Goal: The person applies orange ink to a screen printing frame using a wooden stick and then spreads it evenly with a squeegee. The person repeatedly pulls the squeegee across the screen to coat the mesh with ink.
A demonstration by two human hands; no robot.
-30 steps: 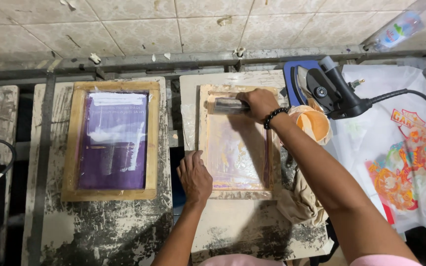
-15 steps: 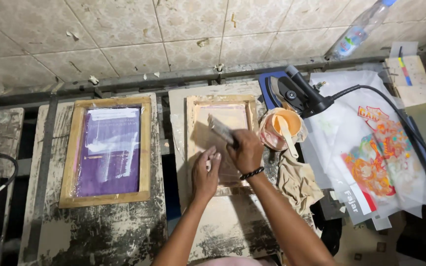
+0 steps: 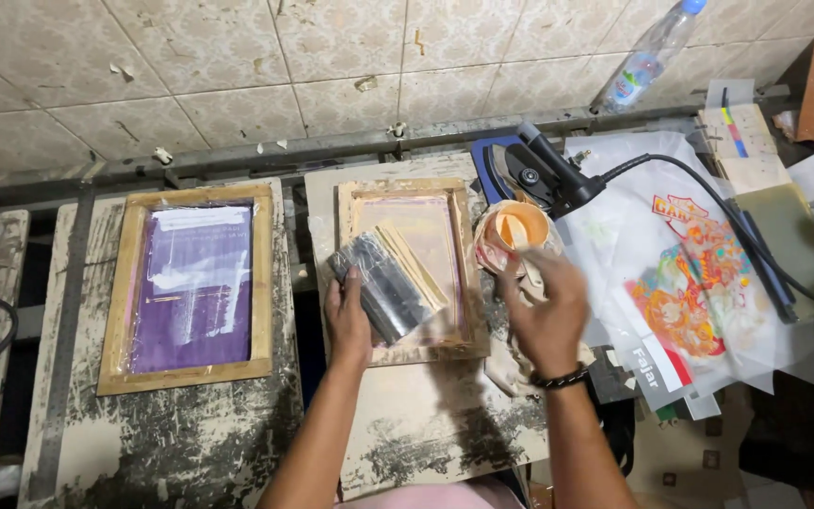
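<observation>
The wooden printing frame [image 3: 405,269] lay flat on the middle board [image 3: 426,434], its print apparently already pulled. The left hand [image 3: 349,316] gripped the squeegee [image 3: 390,281] lifted over it. The right hand [image 3: 546,316], blurred, hovered loosely open and empty near the board's right edge.

Stained bench [image 3: 190,443] with two frames [image 3: 195,287]

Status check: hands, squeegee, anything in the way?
Left hand grips squeegee, tilted over the middle frame. Right hand empty, blurred, near the orange cup. Nothing blocking.
</observation>
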